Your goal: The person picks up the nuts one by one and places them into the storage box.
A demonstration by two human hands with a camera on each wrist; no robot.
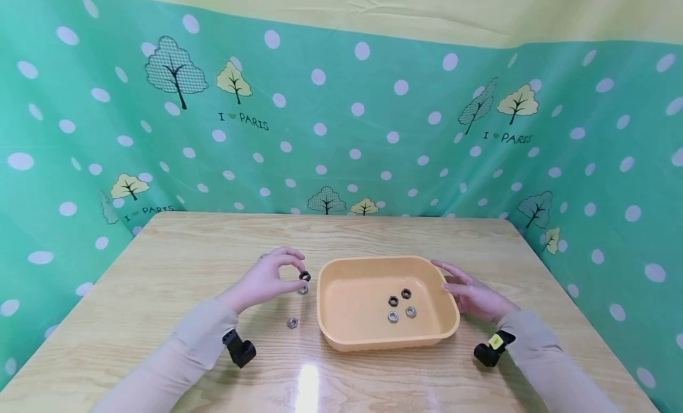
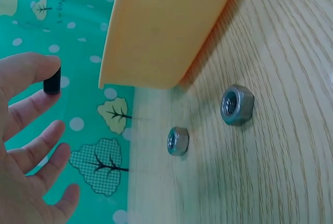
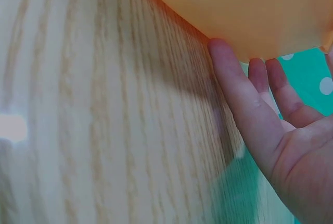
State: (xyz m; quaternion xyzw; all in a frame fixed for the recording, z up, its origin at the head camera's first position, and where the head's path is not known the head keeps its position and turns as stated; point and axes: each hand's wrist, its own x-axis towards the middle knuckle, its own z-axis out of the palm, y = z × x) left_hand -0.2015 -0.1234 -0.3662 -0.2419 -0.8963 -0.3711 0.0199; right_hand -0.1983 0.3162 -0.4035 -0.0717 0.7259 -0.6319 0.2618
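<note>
Wooden table (image 1: 160, 271) | green dotted backdrop (image 1: 373, 134) | left hand (image 1: 264, 279) pinches black nut (image 1: 305, 276)

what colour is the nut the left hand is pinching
Black. The nut pinched by the left hand shows best in the head view.

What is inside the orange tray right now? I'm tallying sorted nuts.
Four nuts lie in the orange tray: two black nuts and two silver nuts. The near wall hides a strip of the floor.
</note>
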